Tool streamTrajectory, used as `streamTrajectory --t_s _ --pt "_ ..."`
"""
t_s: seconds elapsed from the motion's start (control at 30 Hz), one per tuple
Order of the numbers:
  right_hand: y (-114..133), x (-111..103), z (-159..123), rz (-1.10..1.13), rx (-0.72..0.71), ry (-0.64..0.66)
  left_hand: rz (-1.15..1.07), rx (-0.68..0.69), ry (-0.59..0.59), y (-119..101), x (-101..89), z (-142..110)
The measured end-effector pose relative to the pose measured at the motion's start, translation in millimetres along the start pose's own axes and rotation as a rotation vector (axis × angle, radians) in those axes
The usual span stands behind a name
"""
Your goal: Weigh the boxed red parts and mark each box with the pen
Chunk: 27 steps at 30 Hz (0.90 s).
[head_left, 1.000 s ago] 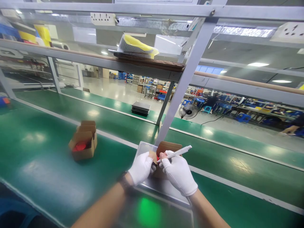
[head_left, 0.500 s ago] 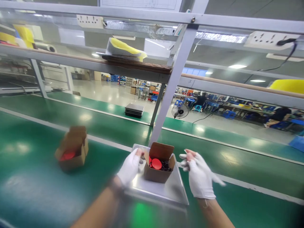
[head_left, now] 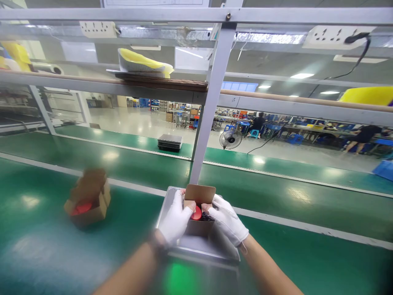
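A small open cardboard box (head_left: 199,228) stands on a silver metal platform (head_left: 208,250), its back lid flap upright. Inside it lie a round red item (head_left: 196,213) and some black parts too small to make out. My left hand (head_left: 176,219), in a white glove with bare fingertips, grips the box's left side flap, thumb on the inner side. On the opposite flap my right hand (head_left: 229,220), gloved alike, has its thumb inside and its fingers outside. The hands partly hide the box's sides.
A second open cardboard box (head_left: 92,205), blurred, with a red item inside, stands left on the green surface (head_left: 132,229). A metal post (head_left: 210,110) rises behind the platform. A green glow (head_left: 181,278) shows in front. Farther back are a flat silver-topped device (head_left: 170,142) and a fan (head_left: 230,139).
Both hands have closed in on the box from its two sides and taken hold of its side flaps. The view has shifted slightly.
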State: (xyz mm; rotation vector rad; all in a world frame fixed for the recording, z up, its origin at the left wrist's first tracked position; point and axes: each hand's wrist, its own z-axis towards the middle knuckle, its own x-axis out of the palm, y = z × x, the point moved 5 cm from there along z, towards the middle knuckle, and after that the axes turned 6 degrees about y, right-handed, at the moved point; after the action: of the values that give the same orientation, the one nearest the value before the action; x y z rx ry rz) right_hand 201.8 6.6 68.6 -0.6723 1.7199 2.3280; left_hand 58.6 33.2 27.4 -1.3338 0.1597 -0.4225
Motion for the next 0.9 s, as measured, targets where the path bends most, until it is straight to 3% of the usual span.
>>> streamTrajectory --t_s 0.17,0.27,0.47,0.6,0.77,0.9 --pt "-11.9 -2.3 0.2 0.001 -0.035 -0.046 0.100 -0.021 0.040 -14.4 7.8 -1.1" --pt "-16.6 -1.7 -0.8 0.065 -0.047 -0.047 0.161 -0.082 0.019 -10.7 7.0 -1.1" --pt "-14.7 -1.2 -4.7 0.172 -0.027 -0.023 0.124 -0.099 0.109 -0.1 6.2 -2.0" --pt "-10.7 -1.6 -5.1 0.213 -0.042 0.062 0.198 -0.018 0.022 -1.6 3.1 -6.0" --pt "-13.6 -9.5 -10.3 -0.013 -0.046 -0.050 0.283 0.100 -0.051 -4.2 0.3 -14.7" --pt "-17.9 -11.9 -10.0 -0.150 -0.057 -0.071 0.266 0.152 0.065 -9.2 2.7 -15.4"
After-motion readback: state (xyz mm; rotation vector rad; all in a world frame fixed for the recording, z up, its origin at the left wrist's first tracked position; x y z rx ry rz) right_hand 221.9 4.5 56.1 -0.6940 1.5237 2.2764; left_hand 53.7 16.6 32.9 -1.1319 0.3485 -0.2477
